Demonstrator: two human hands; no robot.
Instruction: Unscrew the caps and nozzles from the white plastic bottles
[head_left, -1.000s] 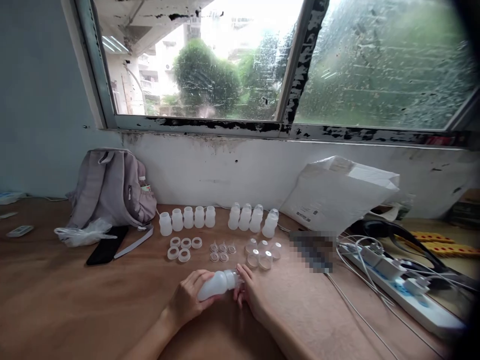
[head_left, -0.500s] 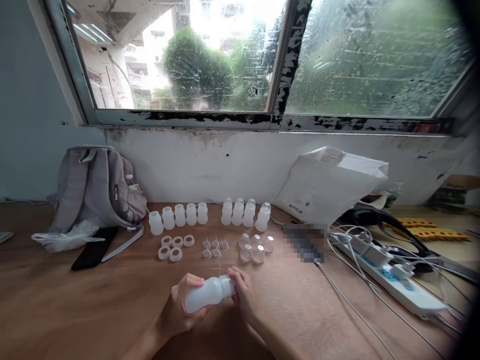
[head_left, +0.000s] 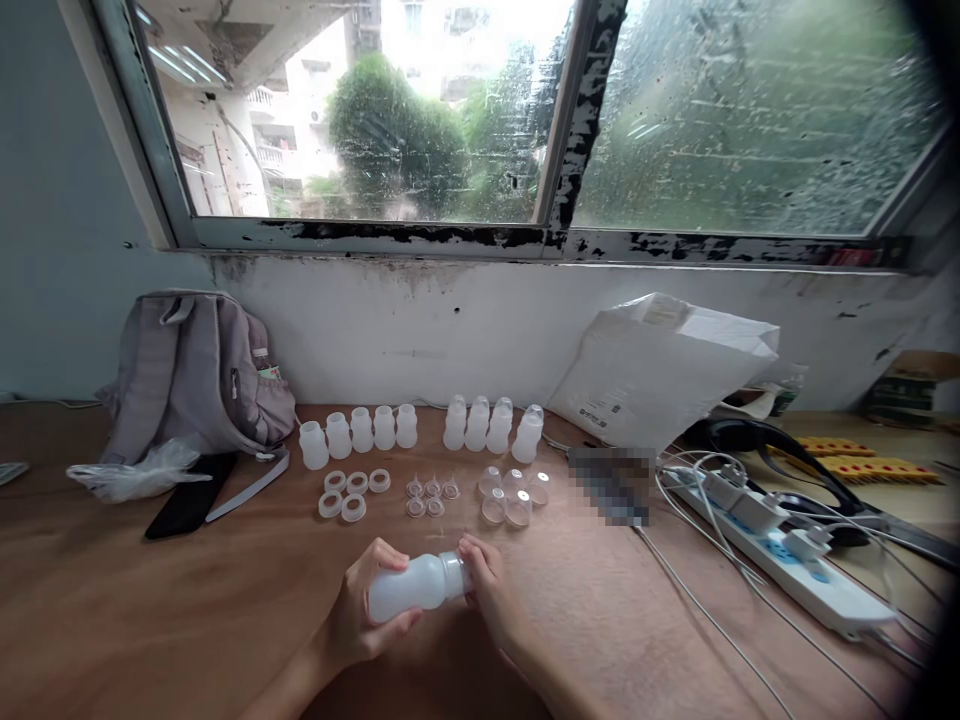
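My left hand (head_left: pixel 358 612) is wrapped round the body of a white translucent bottle (head_left: pixel 409 587), held on its side just above the wooden table (head_left: pixel 150 610). My right hand (head_left: pixel 489 592) grips the bottle's neck end, fingers closed over its top. Behind them stand a row of open bottles (head_left: pixel 358 432) and a row of capped bottles (head_left: pixel 491 427). Between these rows and my hands lie white rings (head_left: pixel 352 492), small nipples (head_left: pixel 431 494) and clear dome caps (head_left: pixel 514 494).
A grey backpack (head_left: pixel 191 375) leans on the wall at the left, with a black phone (head_left: pixel 187 506) and a plastic bag (head_left: pixel 127 472) before it. A white package (head_left: pixel 660 375) stands at the right, beside a power strip (head_left: pixel 787 560) with cables.
The camera view swung a little to the right and down, then steadied. My hands keep hold of the bottle, which sits slightly lower and further left in view.
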